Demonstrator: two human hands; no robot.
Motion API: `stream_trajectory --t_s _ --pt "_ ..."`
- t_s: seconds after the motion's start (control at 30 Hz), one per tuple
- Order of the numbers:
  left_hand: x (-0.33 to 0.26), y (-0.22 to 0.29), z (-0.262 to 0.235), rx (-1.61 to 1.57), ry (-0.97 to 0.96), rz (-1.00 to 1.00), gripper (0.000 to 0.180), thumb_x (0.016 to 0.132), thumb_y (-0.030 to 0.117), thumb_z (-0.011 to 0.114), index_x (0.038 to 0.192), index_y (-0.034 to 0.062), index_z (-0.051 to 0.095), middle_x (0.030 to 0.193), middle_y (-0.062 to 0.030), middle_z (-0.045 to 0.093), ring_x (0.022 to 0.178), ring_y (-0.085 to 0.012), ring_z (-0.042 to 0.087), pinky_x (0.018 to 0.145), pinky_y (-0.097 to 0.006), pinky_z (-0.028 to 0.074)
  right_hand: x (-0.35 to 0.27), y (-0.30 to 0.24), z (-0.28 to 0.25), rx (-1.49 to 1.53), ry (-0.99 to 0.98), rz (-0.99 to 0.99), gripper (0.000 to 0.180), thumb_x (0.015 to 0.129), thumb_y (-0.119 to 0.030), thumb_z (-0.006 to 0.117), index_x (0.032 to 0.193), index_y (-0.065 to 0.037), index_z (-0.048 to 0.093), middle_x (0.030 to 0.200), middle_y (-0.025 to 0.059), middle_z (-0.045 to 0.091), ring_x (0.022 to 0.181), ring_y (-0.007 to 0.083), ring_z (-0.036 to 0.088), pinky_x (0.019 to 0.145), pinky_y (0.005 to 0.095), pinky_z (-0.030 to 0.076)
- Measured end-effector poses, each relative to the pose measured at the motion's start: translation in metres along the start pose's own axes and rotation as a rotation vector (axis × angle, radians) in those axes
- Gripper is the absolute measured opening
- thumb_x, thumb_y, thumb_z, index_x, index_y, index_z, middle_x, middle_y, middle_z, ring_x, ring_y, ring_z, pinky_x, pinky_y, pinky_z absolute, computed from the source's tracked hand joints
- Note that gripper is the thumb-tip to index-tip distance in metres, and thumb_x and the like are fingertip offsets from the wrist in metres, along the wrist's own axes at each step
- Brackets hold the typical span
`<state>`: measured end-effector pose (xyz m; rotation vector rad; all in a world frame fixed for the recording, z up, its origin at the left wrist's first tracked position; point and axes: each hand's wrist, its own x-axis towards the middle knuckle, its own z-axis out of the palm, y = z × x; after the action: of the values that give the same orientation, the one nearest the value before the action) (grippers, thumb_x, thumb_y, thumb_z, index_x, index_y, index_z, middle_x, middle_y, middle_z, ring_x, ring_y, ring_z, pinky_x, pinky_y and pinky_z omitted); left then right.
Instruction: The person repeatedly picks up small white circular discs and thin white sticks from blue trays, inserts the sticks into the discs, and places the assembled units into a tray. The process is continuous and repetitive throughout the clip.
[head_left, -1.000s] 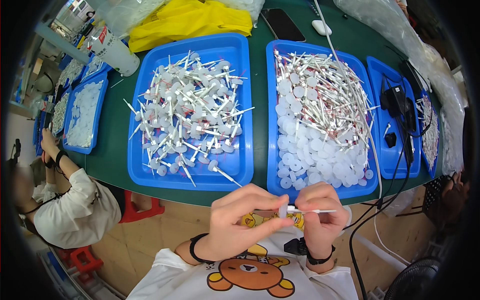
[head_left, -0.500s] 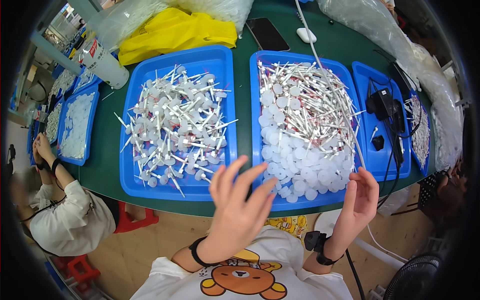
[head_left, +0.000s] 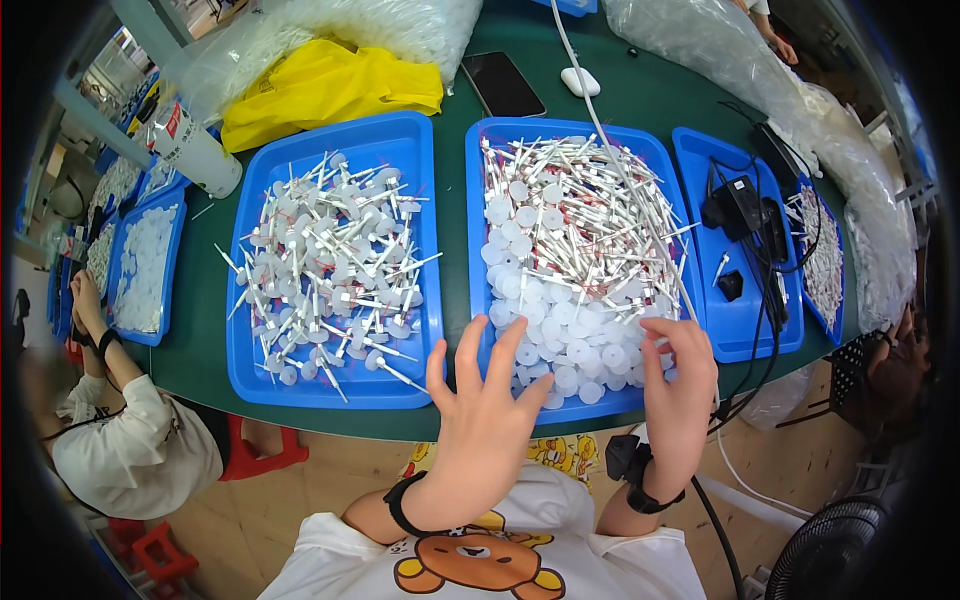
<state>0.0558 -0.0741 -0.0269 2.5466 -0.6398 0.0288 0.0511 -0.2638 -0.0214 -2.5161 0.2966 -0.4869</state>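
Note:
My left hand (head_left: 482, 425) is held over the near edge of the right-hand blue tray (head_left: 478, 190), its fingers spread and nothing visible in them. At that tray's near right corner, my right hand (head_left: 684, 395) curves its thumb and fingers over a heap of translucent white discs (head_left: 580, 340). A small gap shows between thumb and forefinger. Behind the discs lie many thin white sticks (head_left: 590, 220) with bits of red. Left of it, another blue tray (head_left: 240, 370) holds sticks with discs fitted on them (head_left: 335, 260).
A white cable (head_left: 600, 110) crosses the right-hand tray. Beyond are a phone (head_left: 503, 84), a white case (head_left: 579, 82) and a yellow bag (head_left: 330, 95). A cup (head_left: 200, 150) stands left; a tray (head_left: 740, 330) with black adapters (head_left: 740, 208) lies right. A co-worker (head_left: 140, 440) sits left.
My right hand has moved left and forward onto the discs. The left hand's fingers have spread and point further forward. The whole view has shifted slightly.

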Motion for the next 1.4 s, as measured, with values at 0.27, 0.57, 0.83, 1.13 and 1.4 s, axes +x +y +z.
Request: stream_trajectory --t_s 0.27,0.57,0.83,1.13,1.4 --pt "0.005 -0.004 -0.001 -0.003 -0.009 0.031 0.025 0.076 0.005 0.065 0.099 0.01 0.072 0.137 -0.0187 0.042 0.133 -0.043 0.032 0.108 -0.062 0.019 0.01 0.005 0.008 -0.011 -0.091 -0.036 0.017 0.079 0.005 0.065 0.095 0.0 0.067 0.089 0.0135 0.058 0.084 0.0323 0.058 0.074 0.0386 0.047" --pt "0.007 -0.013 0.001 -0.006 -0.023 0.064 0.021 0.072 0.004 0.069 0.092 0.013 0.072 0.134 -0.0163 0.045 0.128 -0.0418 0.036 0.106 -0.058 0.022 0.005 -0.004 0.004 0.069 0.145 -0.203 0.021 0.075 0.007 0.069 0.094 -0.002 0.068 0.099 0.0099 0.063 0.09 0.0266 0.061 0.076 0.0344 0.049" --pt "0.011 -0.016 -0.004 0.078 -0.031 0.159 0.024 0.07 0.007 0.073 0.093 0.0157 0.072 0.129 -0.0124 0.05 0.122 -0.0363 0.042 0.103 -0.054 0.025 -0.009 -0.001 -0.001 0.199 0.288 -0.274 0.025 0.074 0.011 0.068 0.096 -0.001 0.067 0.098 0.0122 0.065 0.09 0.0254 0.063 0.077 0.0326 0.05" --pt "0.007 -0.024 -0.019 -0.255 0.079 0.072 0.029 0.075 0.01 0.077 0.102 0.0137 0.07 0.124 -0.0079 0.061 0.118 -0.0292 0.052 0.102 -0.045 0.03 -0.033 -0.011 0.004 0.845 0.312 -0.276 0.019 0.094 0.007 0.052 0.108 -0.002 0.043 0.103 0.028 0.065 0.094 0.034 0.068 0.083 0.0395 0.055" --pt "-0.003 -0.026 -0.019 -1.123 0.105 -0.181 0.03 0.079 -0.003 0.075 0.106 0.0025 0.063 0.109 -0.0096 0.065 0.103 -0.019 0.062 0.088 -0.032 0.048 -0.041 -0.033 0.014 1.009 0.107 -0.248 0.019 0.099 -0.002 0.048 0.114 -0.003 0.035 0.101 0.0297 0.065 0.09 0.0381 0.069 0.081 0.0447 0.059"
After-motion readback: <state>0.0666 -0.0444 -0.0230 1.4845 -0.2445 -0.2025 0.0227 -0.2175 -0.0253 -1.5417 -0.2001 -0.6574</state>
